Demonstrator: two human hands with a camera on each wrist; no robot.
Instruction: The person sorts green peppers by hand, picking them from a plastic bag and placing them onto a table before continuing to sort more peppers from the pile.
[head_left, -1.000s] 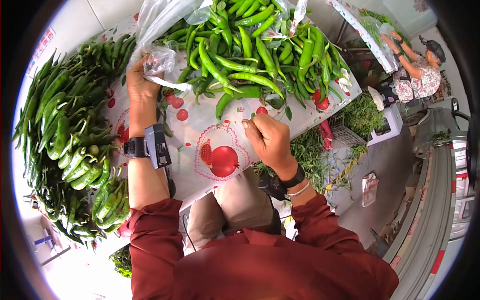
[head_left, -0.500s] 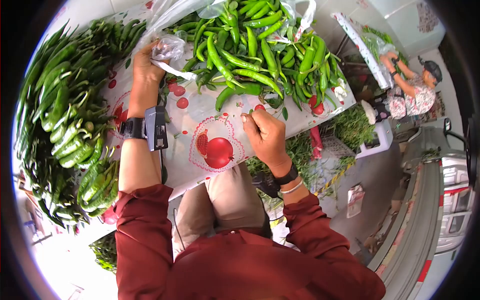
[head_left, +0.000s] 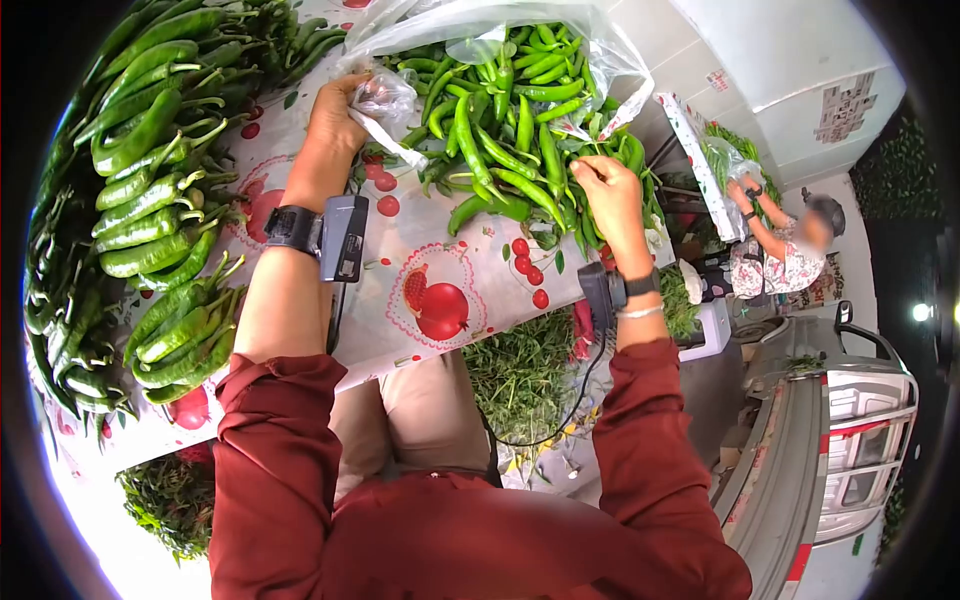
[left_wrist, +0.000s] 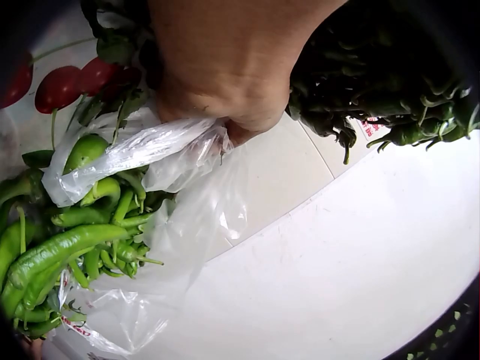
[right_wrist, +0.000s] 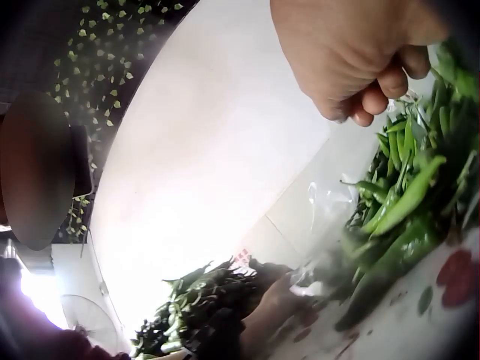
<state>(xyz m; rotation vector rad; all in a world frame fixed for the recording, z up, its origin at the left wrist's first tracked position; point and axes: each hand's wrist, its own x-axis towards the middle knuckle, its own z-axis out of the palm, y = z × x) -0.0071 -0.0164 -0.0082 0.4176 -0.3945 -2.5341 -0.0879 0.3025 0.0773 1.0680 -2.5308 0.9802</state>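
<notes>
In the head view, the left hand point(head_left: 335, 122) grips a bunched edge of a clear plastic bag point(head_left: 388, 98) at the left of a heap of light green peppers point(head_left: 525, 140). The left wrist view has the same hand point(left_wrist: 229, 71) with the crumpled plastic point(left_wrist: 135, 156) under its fingers, beside the peppers point(left_wrist: 56, 259). Over the heap's right side is the right hand point(head_left: 614, 205), its fingers curled. Nothing shows in the right hand point(right_wrist: 360, 56) in the right wrist view, where peppers point(right_wrist: 409, 199) lie below it; its inner palm is hidden.
Darker green peppers point(head_left: 150, 215) lie in a large pile on the left of the patterned tablecloth point(head_left: 375, 290). Leafy cuttings point(head_left: 520, 375) are on the floor beyond the table's edge. Another person point(head_left: 785, 255) works at a table at the upper right.
The right hand has moved from above the bare tablecloth up and right to the light green heap. The left hand keeps its grip on the plastic. The head view has shifted and turned.
</notes>
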